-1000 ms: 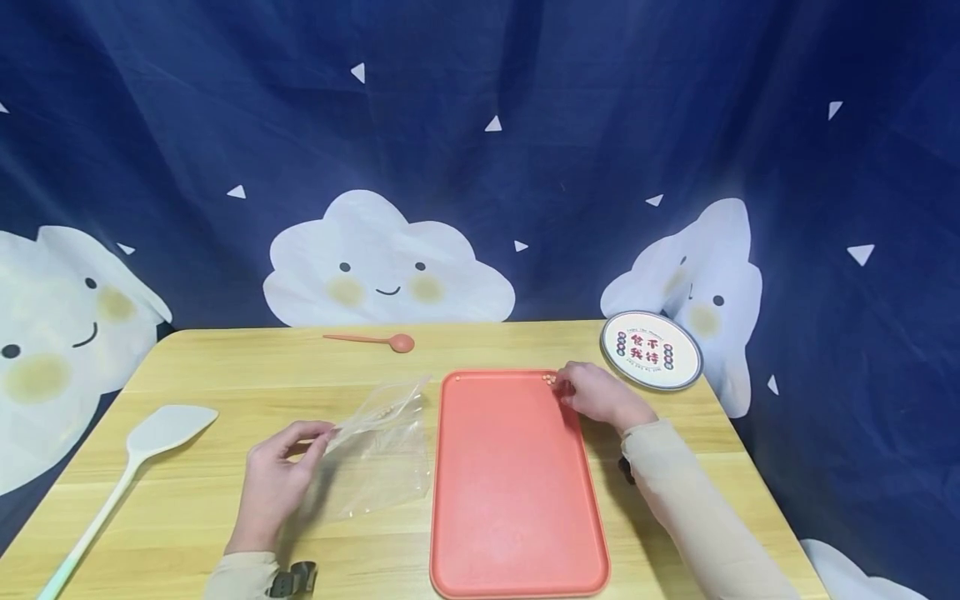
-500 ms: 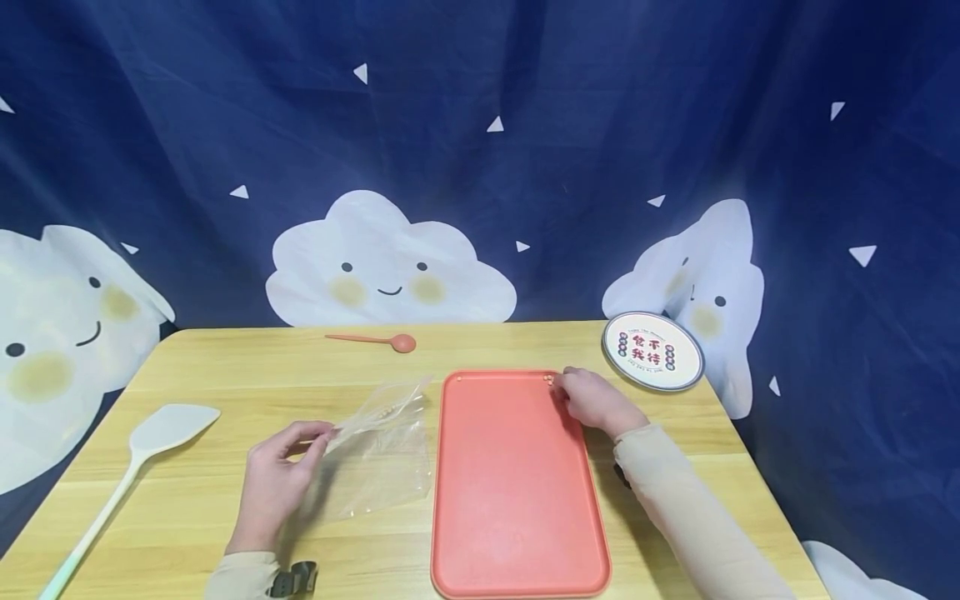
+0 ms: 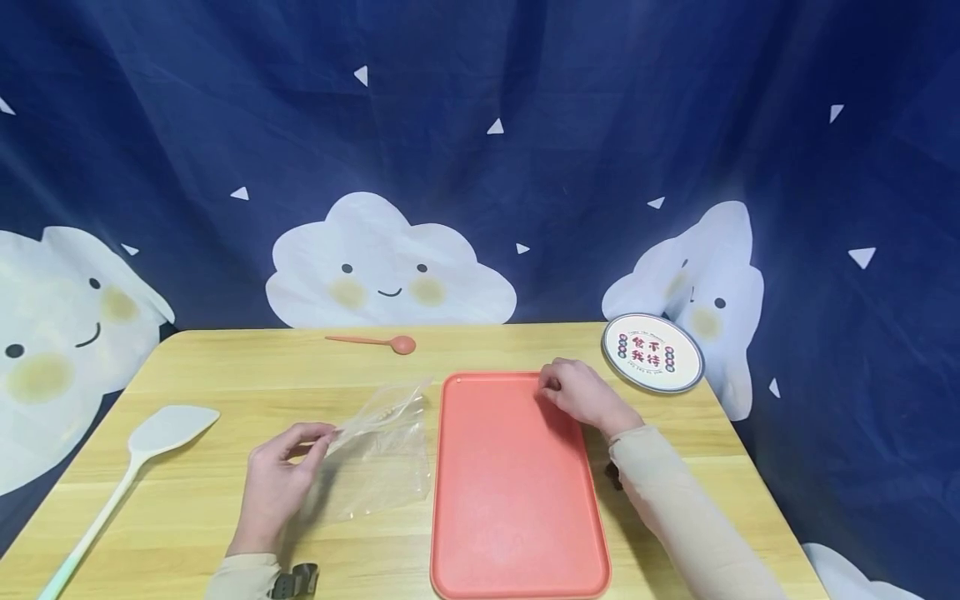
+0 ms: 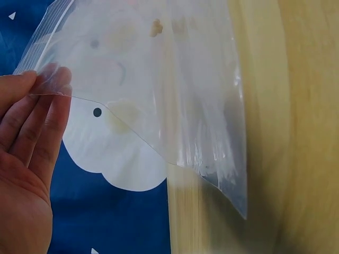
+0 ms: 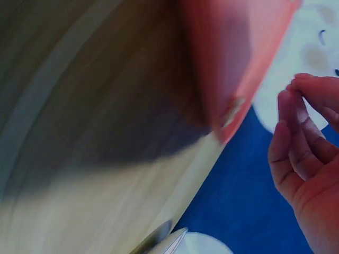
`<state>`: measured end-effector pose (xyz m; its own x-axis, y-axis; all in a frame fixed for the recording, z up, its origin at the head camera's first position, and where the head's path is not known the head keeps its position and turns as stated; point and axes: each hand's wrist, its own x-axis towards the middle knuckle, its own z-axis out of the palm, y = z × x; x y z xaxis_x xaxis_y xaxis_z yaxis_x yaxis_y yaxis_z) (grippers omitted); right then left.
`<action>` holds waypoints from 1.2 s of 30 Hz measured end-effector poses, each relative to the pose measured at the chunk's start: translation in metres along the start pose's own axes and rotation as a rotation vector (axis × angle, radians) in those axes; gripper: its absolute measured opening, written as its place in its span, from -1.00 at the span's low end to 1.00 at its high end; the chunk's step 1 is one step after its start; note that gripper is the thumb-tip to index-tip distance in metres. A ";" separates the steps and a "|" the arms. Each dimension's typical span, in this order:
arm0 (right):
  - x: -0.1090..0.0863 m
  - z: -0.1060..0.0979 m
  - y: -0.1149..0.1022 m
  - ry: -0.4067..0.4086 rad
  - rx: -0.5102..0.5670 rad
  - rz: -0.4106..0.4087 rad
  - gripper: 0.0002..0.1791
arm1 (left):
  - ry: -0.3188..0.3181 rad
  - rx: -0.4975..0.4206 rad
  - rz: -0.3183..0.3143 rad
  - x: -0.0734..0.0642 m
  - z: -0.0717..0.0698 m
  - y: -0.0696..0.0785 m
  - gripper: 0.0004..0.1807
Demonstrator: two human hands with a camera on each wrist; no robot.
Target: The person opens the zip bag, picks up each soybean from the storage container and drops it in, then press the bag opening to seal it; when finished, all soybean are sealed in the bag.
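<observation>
"What does the left hand have?"

"The bag, pinched at its edge between thumb and fingers. It spreads to the right of that pinch, some bits inside."

"And the right hand?"

"Thumb and fingertips drawn together, a narrow grip; whether anything sits between them, I cannot tell."

"What is near it?"

"The tray, its far right corner at the fingertips, with blurred grains in that corner. The plate lies just right of this grip."

"Around the left grip?"

"The spoon lies beyond it, the spatula left of it."
</observation>
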<state>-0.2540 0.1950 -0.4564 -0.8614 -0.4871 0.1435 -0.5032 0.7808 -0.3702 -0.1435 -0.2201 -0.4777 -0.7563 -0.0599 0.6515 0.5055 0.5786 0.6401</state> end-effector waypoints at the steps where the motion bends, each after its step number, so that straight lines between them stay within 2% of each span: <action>1: 0.002 0.000 -0.004 0.024 0.024 -0.006 -0.94 | 0.001 0.000 -0.003 0.000 0.000 0.001 -0.70; 6: 0.009 0.000 -0.025 0.120 0.189 -0.044 -0.92 | 0.003 -0.009 0.019 0.003 0.001 0.012 -0.69; 10: 0.015 0.002 -0.046 0.154 0.327 -0.073 -0.90 | 0.005 -0.040 0.052 0.006 0.000 0.029 -0.72; 12: 0.021 0.002 -0.057 0.163 0.385 -0.076 -0.91 | 0.008 -0.050 0.048 0.006 -0.001 0.034 -0.72; 15: 0.029 0.002 -0.074 0.174 0.459 -0.077 -0.93 | 0.005 -0.036 0.029 0.003 -0.001 0.027 -0.72; 20: 0.044 0.006 -0.104 0.183 0.568 -0.102 -0.91 | -0.011 -0.011 0.005 -0.002 0.001 0.006 -0.70; 24: 0.055 0.014 -0.127 0.165 0.646 -0.143 -0.89 | -0.022 -0.015 0.003 -0.003 0.001 0.001 -0.69; 30: 0.071 0.035 -0.154 0.133 0.675 -0.217 -0.93 | -0.042 -0.003 -0.018 -0.001 -0.001 0.002 -0.74; 36: 0.077 0.055 -0.171 0.065 0.574 -0.201 -0.95 | -0.046 0.001 -0.020 -0.001 0.000 0.002 -0.75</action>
<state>-0.2305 0.0021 -0.4323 -0.7649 -0.5640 0.3111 -0.5550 0.3318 -0.7629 -0.1411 -0.2190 -0.4771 -0.7848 -0.0343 0.6188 0.4894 0.5783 0.6527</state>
